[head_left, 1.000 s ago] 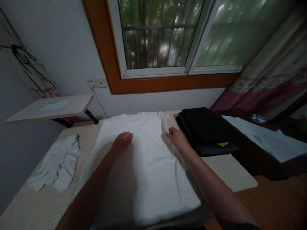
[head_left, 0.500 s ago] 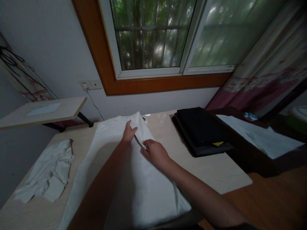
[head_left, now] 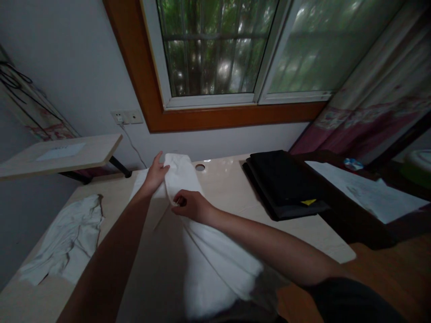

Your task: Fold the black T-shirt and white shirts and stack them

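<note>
By the fingers of the right hand (head_left: 193, 207), an edge of a white garment (head_left: 182, 176) is pinched between thumb and forefinger, the other fingers being curled in. By the left hand (head_left: 155, 175), just to the left and beyond, the far part of the garment is touched: its thumb and forefinger are spread apart, the thumb set against the folded edge, while the remaining fingers are partly hidden. The garment is laid under and between both sets of fingers. Its far right part is turned over in a strip beside them, and its near part is pulled into slanting creases below the right fingers.

Just beyond the right fingers, a round hole (head_left: 200, 168) is seen in the pale table (head_left: 232, 193). Farther right of them, a black folded stack (head_left: 279, 179) is placed, with a small yellow patch (head_left: 308, 202) shown at its near edge. Beyond that stack, sheets of paper (head_left: 363, 190) are spread on a dark surface. Well to the left of the left fingers, a crumpled white cloth (head_left: 72, 237) is left on the table, and above it a low shelf (head_left: 84, 150) is raised on dark legs. Past all the fingers, a window (head_left: 215, 58) is framed in orange-brown wood.
</note>
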Tool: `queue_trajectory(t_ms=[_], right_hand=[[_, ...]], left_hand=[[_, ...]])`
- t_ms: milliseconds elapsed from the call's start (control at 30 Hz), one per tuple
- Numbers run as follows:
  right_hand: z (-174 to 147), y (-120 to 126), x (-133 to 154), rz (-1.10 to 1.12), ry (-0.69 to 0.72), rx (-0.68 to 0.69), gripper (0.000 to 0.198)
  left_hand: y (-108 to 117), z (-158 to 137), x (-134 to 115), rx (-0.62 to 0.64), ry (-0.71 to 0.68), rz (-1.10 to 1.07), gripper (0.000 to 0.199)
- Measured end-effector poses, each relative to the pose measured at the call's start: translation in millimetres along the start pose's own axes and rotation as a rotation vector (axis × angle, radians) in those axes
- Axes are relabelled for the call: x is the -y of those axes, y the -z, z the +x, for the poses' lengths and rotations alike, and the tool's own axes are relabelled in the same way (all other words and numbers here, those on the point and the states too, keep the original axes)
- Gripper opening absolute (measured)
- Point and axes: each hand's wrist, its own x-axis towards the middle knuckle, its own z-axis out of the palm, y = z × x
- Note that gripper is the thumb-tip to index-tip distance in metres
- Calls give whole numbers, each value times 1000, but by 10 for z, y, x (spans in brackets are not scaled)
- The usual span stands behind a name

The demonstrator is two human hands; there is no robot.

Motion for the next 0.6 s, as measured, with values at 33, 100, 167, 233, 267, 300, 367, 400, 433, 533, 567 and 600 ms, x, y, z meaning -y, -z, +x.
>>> queue_trajectory(t_ms=[33, 100, 167, 233, 267, 300, 367, 400, 433, 533, 567, 600], right_hand=[[63, -61, 47, 27, -2, 15, 22], [175, -178, 143, 64, 3, 35, 24], [271, -293, 227, 104, 27, 47, 27], [354, -418, 285, 156, 48, 62, 29], [392, -486, 301, 179, 50, 72, 30], [428, -557, 309, 196, 44, 81, 31], [492, -704, 304, 218, 26, 94, 32], [518, -776, 292, 228, 25, 102, 34], [540, -843, 276, 238, 31, 115, 35], [571, -995, 208, 207, 72, 207, 37], [571, -1023, 178, 172, 87, 257, 34], [568, -1039, 142, 137, 93, 308, 29]], left_hand=[[99, 10, -4, 10, 7, -5, 81], [288, 30, 7, 18, 17, -34, 81], [465, 49, 46, 21, 31, -70, 81], [631, 67, 110, 15, 54, -85, 82], [710, 74, 149, 13, 67, -87, 81], [784, 80, 193, 13, 80, -88, 80], [914, 88, 295, 22, 104, -101, 79], [968, 88, 354, 29, 119, -107, 79], [1011, 85, 417, 34, 137, -108, 80], [1079, 43, 624, 15, 194, -72, 79], [1084, 14, 692, -1, 191, -50, 78], [1083, -23, 754, -18, 173, -20, 76]])
